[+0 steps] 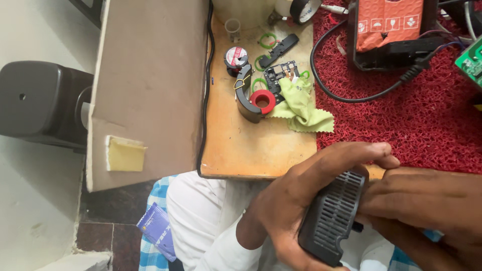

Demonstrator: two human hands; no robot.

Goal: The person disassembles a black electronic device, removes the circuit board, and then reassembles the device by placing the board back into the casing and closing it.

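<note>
Two hands clasp a black vented casing [332, 217] over the lap: left hand [296, 200] cradles it for support, right hand [427, 211] pinches its edge, below the wooden bench [251, 145].

Orange package [389, 22]: rectangular, white pictogram row, top right on the red mat [427, 120].
Blue packet [158, 232]: flat, white print, bottom left on checked cloth.
Round label [236, 56]: white-red, atop spool on the desk [251, 145].
</note>
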